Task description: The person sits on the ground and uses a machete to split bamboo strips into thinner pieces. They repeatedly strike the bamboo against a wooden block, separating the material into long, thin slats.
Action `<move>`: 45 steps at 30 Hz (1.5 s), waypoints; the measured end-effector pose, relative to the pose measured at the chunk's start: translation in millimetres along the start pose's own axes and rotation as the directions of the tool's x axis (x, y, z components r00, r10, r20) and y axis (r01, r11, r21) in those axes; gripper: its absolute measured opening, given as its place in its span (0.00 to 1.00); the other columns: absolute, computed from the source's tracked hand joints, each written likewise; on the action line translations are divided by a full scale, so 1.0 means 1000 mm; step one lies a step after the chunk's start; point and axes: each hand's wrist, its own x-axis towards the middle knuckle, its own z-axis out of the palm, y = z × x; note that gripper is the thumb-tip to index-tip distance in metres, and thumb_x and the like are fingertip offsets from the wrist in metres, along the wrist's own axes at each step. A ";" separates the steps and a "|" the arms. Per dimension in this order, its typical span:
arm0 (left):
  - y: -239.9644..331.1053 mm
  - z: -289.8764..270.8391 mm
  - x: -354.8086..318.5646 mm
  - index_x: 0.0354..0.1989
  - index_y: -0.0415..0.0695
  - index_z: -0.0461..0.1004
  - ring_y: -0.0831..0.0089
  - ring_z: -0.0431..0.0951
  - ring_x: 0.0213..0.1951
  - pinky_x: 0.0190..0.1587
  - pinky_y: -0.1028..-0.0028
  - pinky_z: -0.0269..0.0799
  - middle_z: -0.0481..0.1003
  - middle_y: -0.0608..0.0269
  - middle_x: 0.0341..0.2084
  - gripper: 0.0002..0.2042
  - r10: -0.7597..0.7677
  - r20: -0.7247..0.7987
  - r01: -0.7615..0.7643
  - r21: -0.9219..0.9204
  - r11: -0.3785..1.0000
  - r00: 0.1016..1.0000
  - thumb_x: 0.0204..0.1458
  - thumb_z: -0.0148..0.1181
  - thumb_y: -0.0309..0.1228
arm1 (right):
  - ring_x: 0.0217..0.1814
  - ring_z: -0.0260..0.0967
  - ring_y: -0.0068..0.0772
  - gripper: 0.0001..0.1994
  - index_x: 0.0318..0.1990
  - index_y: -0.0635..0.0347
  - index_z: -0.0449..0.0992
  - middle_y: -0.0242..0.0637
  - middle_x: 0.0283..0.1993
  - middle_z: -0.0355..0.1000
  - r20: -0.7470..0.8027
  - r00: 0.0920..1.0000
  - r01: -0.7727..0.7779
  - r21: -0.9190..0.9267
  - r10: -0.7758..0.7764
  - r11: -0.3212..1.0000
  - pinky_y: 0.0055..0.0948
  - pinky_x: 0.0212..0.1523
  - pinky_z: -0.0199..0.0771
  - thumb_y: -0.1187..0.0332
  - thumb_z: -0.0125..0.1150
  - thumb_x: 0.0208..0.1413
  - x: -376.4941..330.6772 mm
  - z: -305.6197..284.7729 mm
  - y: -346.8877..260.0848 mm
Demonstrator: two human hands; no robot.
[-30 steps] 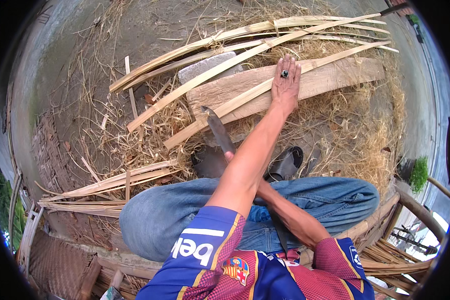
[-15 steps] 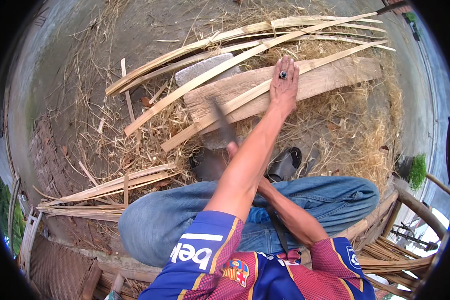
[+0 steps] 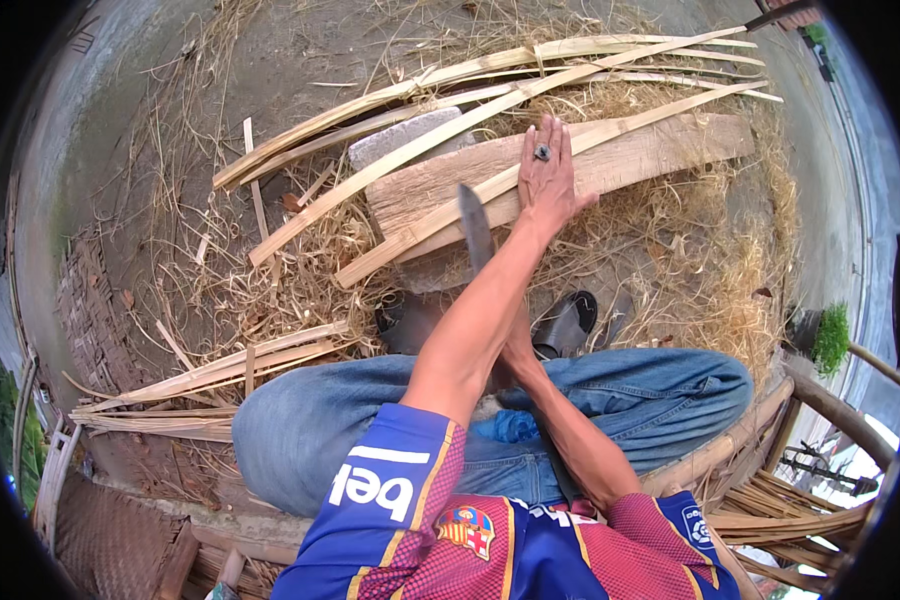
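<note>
A long pale bamboo strip (image 3: 410, 242) lies slantwise across a wooden plank (image 3: 660, 155). My left hand (image 3: 547, 180), a ring on one finger, rests on the strip with fingers stretched out and thumb apart. Below it, my right arm passes under my left forearm. My right hand (image 3: 517, 342) is mostly hidden there, gripping a knife whose handle I cannot see. The dark knife blade (image 3: 475, 228) points up and away from me, its tip at the strip just left of my left hand.
More bamboo strips (image 3: 370, 100) lie beyond the plank, some over a grey stone block (image 3: 400, 135). Another strip bundle (image 3: 210, 380) is at the left. Curly shavings (image 3: 270, 300) cover the ground. Dark sandals (image 3: 567, 322) show before my knees.
My left hand has shifted a little left along the strip, and its thumb now stands out. The knife blade has moved right and swung more upright. The strip's near end has slid slightly right.
</note>
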 end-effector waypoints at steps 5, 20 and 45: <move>0.007 -0.019 0.008 0.75 0.31 0.41 0.51 0.33 0.78 0.79 0.58 0.23 0.42 0.43 0.77 0.61 0.083 0.188 -0.102 0.094 0.990 0.979 0.41 0.71 0.56 | 0.51 0.79 0.44 0.18 0.50 0.64 0.79 0.45 0.44 0.82 -0.140 0.977 -0.155 0.063 0.163 0.986 0.39 0.51 0.76 0.60 0.67 0.59 0.015 -0.002 -0.003; 0.004 -0.007 0.010 0.74 0.31 0.45 0.46 0.36 0.78 0.79 0.56 0.27 0.47 0.43 0.75 0.65 0.139 0.150 -0.156 0.109 0.982 0.979 0.26 0.78 0.46 | 0.51 0.77 0.41 0.22 0.54 0.65 0.76 0.48 0.47 0.79 -0.011 0.994 -0.105 0.140 0.107 0.985 0.39 0.55 0.74 0.63 0.72 0.54 -0.002 0.009 0.015; 0.005 -0.017 0.011 0.75 0.32 0.45 0.48 0.34 0.78 0.79 0.56 0.24 0.45 0.45 0.76 0.64 0.093 0.203 -0.118 0.113 0.987 0.975 0.28 0.77 0.46 | 0.33 0.58 0.22 0.20 0.40 0.60 0.72 0.29 0.31 0.62 0.223 0.955 -0.199 -0.018 0.198 0.980 0.30 0.33 0.62 0.49 0.58 0.68 0.001 0.029 0.018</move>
